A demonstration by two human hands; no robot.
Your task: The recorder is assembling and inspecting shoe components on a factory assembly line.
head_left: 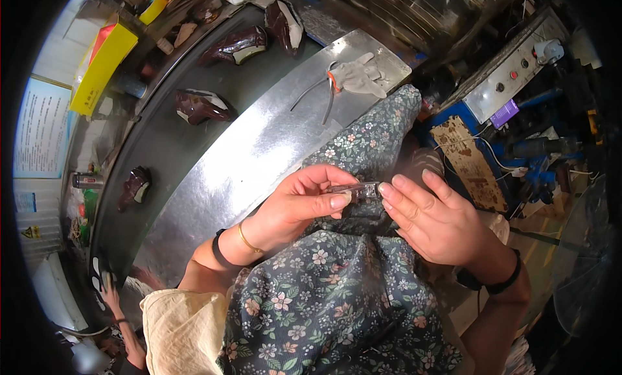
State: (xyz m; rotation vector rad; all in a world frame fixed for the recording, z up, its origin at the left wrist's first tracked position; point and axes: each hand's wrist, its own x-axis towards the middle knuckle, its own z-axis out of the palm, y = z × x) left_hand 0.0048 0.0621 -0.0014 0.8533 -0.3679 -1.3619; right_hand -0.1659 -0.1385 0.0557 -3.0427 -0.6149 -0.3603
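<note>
My left hand pinches a small clear, reddish-tinted object between thumb and fingers, above my lap in floral fabric. My right hand meets it from the right, with its fingertips touching the object's right end. What the small object is I cannot tell. Both wrists carry dark bands; the left also has a thin gold bangle.
A curved steel bench runs to my left, with pliers and a grey work glove on it. Several dark brown shoe uppers ride a dark conveyor beyond. A control panel stands at right. Another person's hand shows lower left.
</note>
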